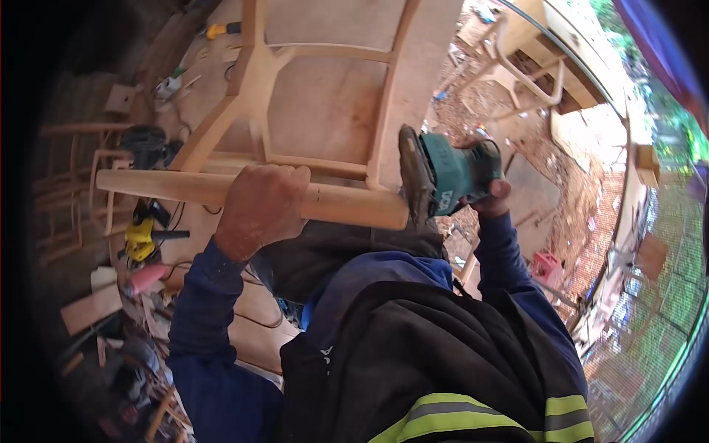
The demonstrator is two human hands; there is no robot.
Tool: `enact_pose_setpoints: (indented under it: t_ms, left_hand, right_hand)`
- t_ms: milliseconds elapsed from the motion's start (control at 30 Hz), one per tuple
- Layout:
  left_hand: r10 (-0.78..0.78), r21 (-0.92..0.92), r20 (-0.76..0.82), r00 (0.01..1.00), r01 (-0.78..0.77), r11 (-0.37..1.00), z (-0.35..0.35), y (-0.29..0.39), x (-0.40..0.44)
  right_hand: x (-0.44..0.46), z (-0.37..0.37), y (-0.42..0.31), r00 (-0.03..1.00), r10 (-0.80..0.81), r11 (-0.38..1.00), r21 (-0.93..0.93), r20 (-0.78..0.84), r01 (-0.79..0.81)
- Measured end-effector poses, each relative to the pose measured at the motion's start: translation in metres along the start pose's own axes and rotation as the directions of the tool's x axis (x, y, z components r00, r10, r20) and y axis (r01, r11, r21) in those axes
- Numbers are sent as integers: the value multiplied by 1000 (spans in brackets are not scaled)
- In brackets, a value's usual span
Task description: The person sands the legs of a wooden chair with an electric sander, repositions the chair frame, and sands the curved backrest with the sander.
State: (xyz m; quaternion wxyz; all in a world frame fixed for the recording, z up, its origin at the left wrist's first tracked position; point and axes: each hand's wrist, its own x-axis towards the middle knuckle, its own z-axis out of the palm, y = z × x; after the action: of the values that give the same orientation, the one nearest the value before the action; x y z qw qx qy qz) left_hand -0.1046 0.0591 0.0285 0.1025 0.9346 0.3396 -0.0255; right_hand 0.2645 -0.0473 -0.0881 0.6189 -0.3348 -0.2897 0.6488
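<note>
A long rounded wooden piece (347, 204) lies across the view, with my left hand (264, 203) wrapped round its middle. On the right, my right hand (493, 193) grips a green power sander (452, 171). The sander is turned on its side, its worn pad (416, 177) beside the right end of the wooden piece; whether the two touch I cannot tell. Just beyond the piece is a pale wooden frame (295, 160) with curved, branching members.
A yellow power tool (140, 240) and a pink object (146, 277) are at the left among cords. Wooden chair frames stand at far left and upper right (543, 97). Wood scraps and shavings cover the ground. A red item (546, 267) sits at right.
</note>
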Motion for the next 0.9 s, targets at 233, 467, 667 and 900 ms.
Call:
enact_pose_setpoints:
  t_ms: [233, 467, 667, 900]
  left_hand:
    - [-68, 42, 19, 998, 67, 997, 6, 9, 0]
    - [-55, 81, 43, 998, 51, 995, 8, 10, 1]
    - [-11, 67, 11, 1000, 11, 998, 14, 5, 1]
    - [-4, 24, -11, 1000, 4, 1000, 16, 3, 2]
  right_hand:
    - [-45, 37, 5, 976, -184, 980, -98, -114, 173]
    - [-127, 89, 64, 849, -416, 909, -174, -327, 378]
    - [-126, 88, 87, 755, -511, 851, -117, -410, 512]
    - [-137, 128, 107, 719, -520, 842, -138, -461, 521]
